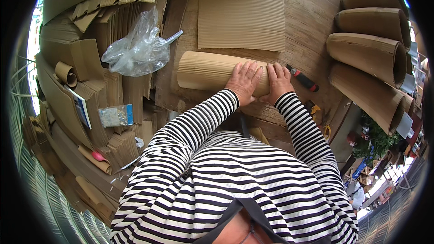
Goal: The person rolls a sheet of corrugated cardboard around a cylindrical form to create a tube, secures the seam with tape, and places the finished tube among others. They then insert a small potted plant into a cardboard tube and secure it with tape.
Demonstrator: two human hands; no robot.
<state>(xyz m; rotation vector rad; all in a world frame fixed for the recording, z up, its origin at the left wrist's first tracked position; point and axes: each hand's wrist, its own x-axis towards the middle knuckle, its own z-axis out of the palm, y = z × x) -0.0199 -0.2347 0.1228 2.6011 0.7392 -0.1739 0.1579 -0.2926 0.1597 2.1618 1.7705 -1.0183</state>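
A tan roll of ridged corrugated cardboard (203, 71) lies crosswise on the wooden table in front of me. My left hand (244, 82) curves over the roll right of its middle, fingers pointing away from me. Close beside it, my right hand (276, 82) wraps the roll toward its right end, which is mostly covered by that hand. Beyond the roll, a flat sheet of the same cardboard (241, 13) rests on the table. Just right of my right hand lies a red and black utility knife (305, 80).
Stacked cardboard (86, 99) fills the left side, with a clear plastic bag (142, 47) on top and a small clear packet (115, 115) nearer. Several bent cardboard tubes (366, 54) stand in a row at right. Yellow-handled scissors (326, 131) sit by the table's near right edge.
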